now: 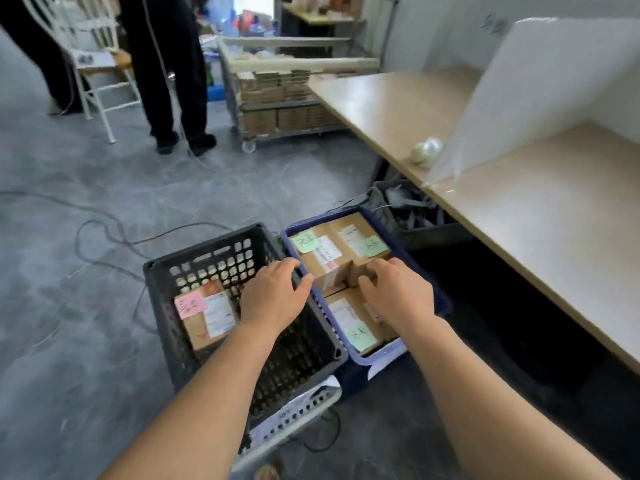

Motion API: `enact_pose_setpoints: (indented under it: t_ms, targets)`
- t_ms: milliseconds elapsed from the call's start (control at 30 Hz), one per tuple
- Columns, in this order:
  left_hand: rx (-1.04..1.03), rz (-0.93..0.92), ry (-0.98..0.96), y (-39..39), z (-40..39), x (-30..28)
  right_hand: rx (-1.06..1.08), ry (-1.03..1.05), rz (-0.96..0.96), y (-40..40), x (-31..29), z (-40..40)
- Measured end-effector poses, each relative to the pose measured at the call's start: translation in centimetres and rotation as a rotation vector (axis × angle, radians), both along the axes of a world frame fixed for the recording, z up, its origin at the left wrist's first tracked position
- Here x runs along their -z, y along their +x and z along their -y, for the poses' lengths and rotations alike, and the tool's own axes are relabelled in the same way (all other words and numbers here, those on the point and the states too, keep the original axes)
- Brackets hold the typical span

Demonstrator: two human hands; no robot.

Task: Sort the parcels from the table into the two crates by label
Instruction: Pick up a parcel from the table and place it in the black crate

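Sorting looks close to its end from my seat: no parcel shows on the stretch of table (519, 202) I can see, off at 2 o'clock from the crates. The black crate (207, 244) sits on the floor with the blue crate (405, 254) touching it at 3 o'clock. The black one holds a pink-labelled parcel (207, 320), and green-labelled parcels (322, 258) fill the blue one.

My right hand (398, 292) is down in the middle of the blue crate, fingers curled onto a small parcel (360, 270) wedged between its neighbours. My left hand (273, 296) hovers over the shared rims at 9 o'clock of the right, fingers loosely bent and holding nothing.

I judge I am seating that last box. Its label is hidden under my hand, so a wrong crate would go unnoticed. The slot is tight: pushing at an angle could jam the box on the parcel at 11 o'clock or scrape off a sticky green note. If the blue crate shifts towards 9 o'clock under the push, my left fingers could be nipped between the rims.
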State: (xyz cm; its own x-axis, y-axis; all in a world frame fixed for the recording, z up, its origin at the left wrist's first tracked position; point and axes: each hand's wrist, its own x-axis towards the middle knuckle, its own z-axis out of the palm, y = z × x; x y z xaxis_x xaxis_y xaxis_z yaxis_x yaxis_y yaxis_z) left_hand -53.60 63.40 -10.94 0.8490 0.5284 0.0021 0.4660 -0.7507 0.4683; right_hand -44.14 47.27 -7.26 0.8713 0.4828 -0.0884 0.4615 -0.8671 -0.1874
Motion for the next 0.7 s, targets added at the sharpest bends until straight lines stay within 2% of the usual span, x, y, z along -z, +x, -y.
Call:
enact_pose_setpoints:
  t_ms: [333,700]
  targets:
    - [0.311,0.058,0.046,5.2,18.5,-3.9,0.261,0.068,0.147,-0.3,-4.4,20.5]
    - [0.555,0.127,0.073,8.1,40.6,-6.4,0.498,0.077,0.174,-2.6,-5.4,42.7]
